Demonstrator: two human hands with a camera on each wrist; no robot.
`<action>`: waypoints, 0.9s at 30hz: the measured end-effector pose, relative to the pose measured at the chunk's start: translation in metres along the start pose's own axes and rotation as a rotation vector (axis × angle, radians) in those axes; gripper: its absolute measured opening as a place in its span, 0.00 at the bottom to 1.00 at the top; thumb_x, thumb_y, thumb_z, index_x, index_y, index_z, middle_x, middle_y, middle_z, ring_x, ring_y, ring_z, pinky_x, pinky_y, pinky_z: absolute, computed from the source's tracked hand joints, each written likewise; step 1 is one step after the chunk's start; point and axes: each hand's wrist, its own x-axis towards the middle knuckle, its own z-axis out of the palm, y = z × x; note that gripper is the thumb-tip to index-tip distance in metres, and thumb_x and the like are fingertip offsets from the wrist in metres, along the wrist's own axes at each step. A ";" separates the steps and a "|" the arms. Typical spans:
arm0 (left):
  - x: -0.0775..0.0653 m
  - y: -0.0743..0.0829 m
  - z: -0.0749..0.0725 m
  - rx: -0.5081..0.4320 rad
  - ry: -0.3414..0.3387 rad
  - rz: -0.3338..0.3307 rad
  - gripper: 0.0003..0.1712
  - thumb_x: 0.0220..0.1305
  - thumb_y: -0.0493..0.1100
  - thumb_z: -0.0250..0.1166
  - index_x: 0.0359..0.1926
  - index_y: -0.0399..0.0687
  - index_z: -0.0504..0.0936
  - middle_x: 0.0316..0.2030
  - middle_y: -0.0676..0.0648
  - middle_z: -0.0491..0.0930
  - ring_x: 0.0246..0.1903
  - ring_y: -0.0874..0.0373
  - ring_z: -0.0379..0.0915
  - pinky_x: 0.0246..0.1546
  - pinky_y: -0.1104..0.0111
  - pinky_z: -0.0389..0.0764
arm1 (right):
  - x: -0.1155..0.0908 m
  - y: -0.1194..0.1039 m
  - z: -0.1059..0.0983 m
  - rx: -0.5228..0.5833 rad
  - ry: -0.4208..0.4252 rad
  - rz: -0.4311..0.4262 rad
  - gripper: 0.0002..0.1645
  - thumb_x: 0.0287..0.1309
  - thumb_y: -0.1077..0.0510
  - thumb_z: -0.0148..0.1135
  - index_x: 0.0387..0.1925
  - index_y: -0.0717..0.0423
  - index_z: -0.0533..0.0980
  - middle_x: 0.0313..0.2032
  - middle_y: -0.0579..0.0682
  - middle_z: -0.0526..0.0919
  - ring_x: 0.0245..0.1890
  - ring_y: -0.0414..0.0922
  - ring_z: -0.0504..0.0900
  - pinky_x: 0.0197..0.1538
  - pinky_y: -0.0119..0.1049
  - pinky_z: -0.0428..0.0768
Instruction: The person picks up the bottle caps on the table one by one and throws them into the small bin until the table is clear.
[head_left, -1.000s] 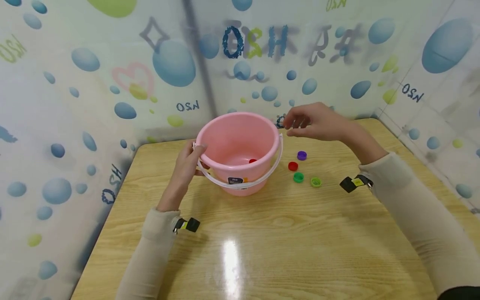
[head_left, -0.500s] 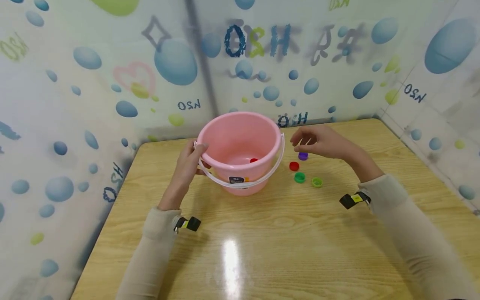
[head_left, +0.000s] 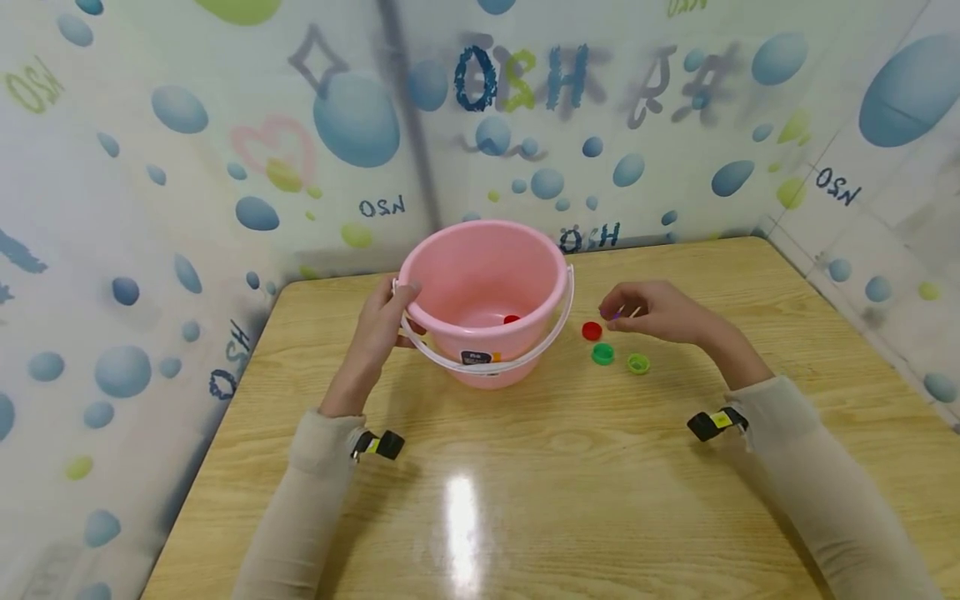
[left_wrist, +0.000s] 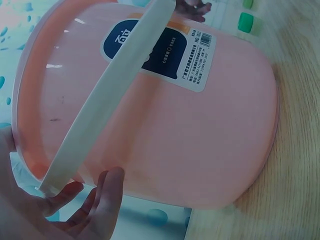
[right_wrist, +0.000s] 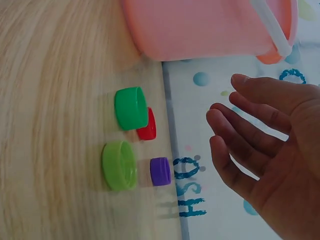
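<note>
My left hand (head_left: pixel 381 325) grips the rim of a pink bucket (head_left: pixel 465 340), thumb over the edge and fingers outside against the wall. Inside the bucket lies a red bottle cap (head_left: pixel 512 319). My right hand (head_left: pixel 660 312) hovers over the table right of the bucket, fingers loosely bent with nothing between them. Below its fingertips a purple cap (right_wrist: pixel 160 171) sits on the table, mostly hidden by the fingers in the head view. Close by are a red cap (head_left: pixel 592 331), a green cap (head_left: pixel 603 354) and a light green cap (head_left: pixel 638 363).
A white handle (head_left: pixel 450 364) hangs across the front of the bucket. The wooden table (head_left: pixel 570 483) reaches back to a wall sheet (head_left: pixel 420 192) printed with blue drops and letters. A second wall (head_left: pixel 885 217) stands along the right side.
My right hand has lowered from beside the bucket's rim toward the purple cap. My left hand keeps its grip on the bucket, and the caps have stayed in place.
</note>
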 end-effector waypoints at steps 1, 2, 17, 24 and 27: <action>0.000 0.000 0.000 -0.001 0.000 -0.006 0.29 0.74 0.63 0.53 0.63 0.48 0.71 0.33 0.47 0.79 0.38 0.39 0.82 0.27 0.63 0.88 | -0.001 0.002 0.001 0.001 -0.002 0.002 0.14 0.69 0.58 0.66 0.52 0.60 0.80 0.47 0.55 0.88 0.43 0.44 0.87 0.49 0.27 0.85; 0.000 0.000 0.000 -0.001 0.002 -0.011 0.29 0.74 0.63 0.53 0.62 0.49 0.71 0.33 0.47 0.80 0.38 0.39 0.83 0.27 0.63 0.88 | -0.002 0.004 0.001 0.001 -0.004 0.004 0.14 0.69 0.58 0.66 0.52 0.61 0.80 0.47 0.56 0.88 0.43 0.44 0.87 0.49 0.28 0.85; -0.003 0.001 -0.001 -0.007 0.010 -0.007 0.27 0.74 0.62 0.53 0.61 0.49 0.72 0.30 0.49 0.79 0.37 0.38 0.83 0.26 0.64 0.88 | -0.015 0.020 -0.001 -0.040 -0.018 0.047 0.16 0.67 0.57 0.68 0.52 0.60 0.81 0.47 0.54 0.87 0.45 0.46 0.87 0.48 0.26 0.83; -0.003 0.004 0.001 -0.039 0.022 -0.007 0.22 0.74 0.57 0.54 0.57 0.48 0.72 0.28 0.50 0.78 0.32 0.47 0.81 0.27 0.62 0.89 | -0.021 0.022 -0.001 -0.047 -0.012 0.055 0.14 0.67 0.58 0.68 0.50 0.61 0.81 0.46 0.55 0.87 0.45 0.47 0.86 0.52 0.40 0.87; -0.003 0.005 0.002 -0.043 0.020 -0.008 0.21 0.74 0.56 0.53 0.57 0.48 0.72 0.29 0.50 0.78 0.30 0.50 0.81 0.27 0.62 0.89 | -0.023 0.025 -0.002 -0.033 -0.011 0.064 0.15 0.66 0.58 0.69 0.51 0.61 0.81 0.46 0.56 0.87 0.45 0.46 0.86 0.53 0.45 0.87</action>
